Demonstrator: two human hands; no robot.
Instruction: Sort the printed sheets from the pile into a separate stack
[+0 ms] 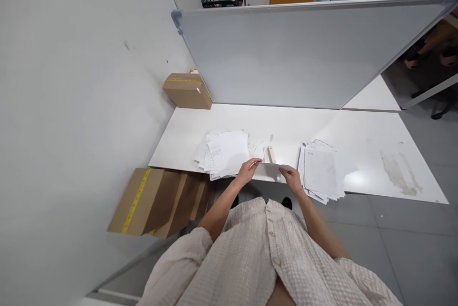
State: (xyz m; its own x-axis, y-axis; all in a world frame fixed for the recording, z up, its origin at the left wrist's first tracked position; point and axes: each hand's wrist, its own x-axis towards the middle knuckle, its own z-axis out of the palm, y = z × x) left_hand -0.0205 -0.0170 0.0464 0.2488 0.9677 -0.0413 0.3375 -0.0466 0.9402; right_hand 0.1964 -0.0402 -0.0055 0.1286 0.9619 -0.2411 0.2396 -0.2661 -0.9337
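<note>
Between both hands I hold a sheet of white paper at the front edge of the table, tilted so that I see it foreshortened. My left hand pinches its left end, and my right hand grips the right end. Just beyond the paper lies a small cream-coloured block, whose kind I cannot make out. A loose pile of white papers spreads out beside my left hand. Another stack of papers rests to the right of my right hand, its sheets uneven at the edges.
A whiteboard stands across the back of the white table. One closed cardboard box sits at the back left corner. Opened cardboard boxes stand below the table's left end, near the wall. Greyish stains mark the right end.
</note>
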